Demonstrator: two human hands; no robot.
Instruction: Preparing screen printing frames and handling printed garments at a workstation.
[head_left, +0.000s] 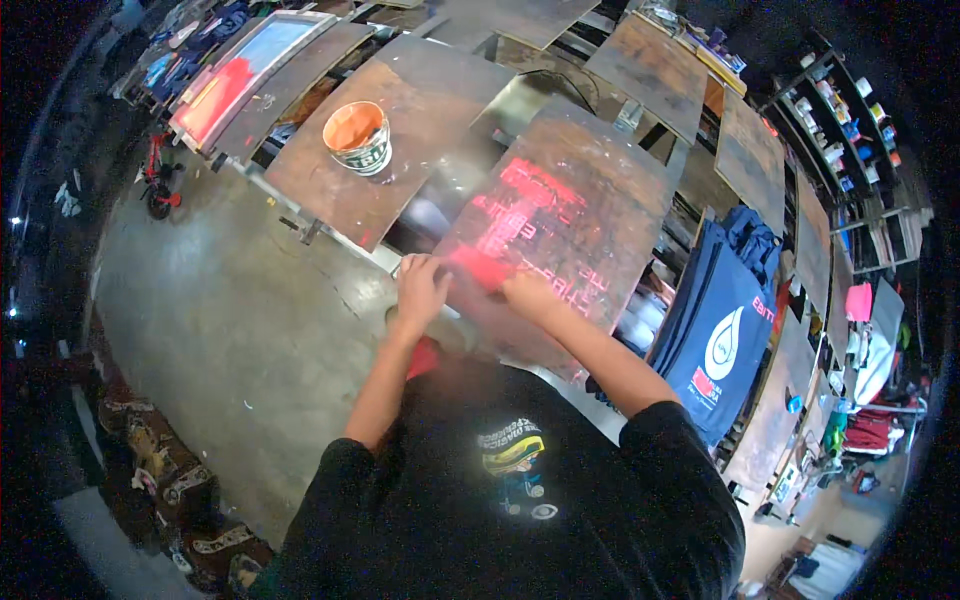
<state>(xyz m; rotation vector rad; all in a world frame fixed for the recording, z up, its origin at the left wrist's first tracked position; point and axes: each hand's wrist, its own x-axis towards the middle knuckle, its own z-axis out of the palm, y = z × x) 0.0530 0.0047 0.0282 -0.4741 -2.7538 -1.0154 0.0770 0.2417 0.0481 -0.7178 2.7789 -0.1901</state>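
Fingers: I count two bare hands; the right hand (530, 295) has its fingers curled shut around the near right edge of a red cloth, while the left hand (422, 287) bends its fingers at the cloth's left end, and from here I cannot tell whether they pinch it.
Red cloth (478, 268): one, blurred, between both hands, over the near edge of a stained board.
Stained board (610, 165): one under the work, its top carrying pink-red printed marks too smeared for me to count.
Bucket (366, 157): one, upright, white and green outside, orange inside, on a second board (435, 75) ahead and to the left.
Navy garments (690, 325): one stack to the right, layers I cannot count; the top piece bears one white drop.
Framed panel (262, 55): one, far left, part red, part pale blue.
Shelf rack (845, 130): one, far right, with many small containers.
Pink cloth (858, 301): one, at the right.
Black shirt (400, 500): one, on the wearer, with one yellow-topped figure.
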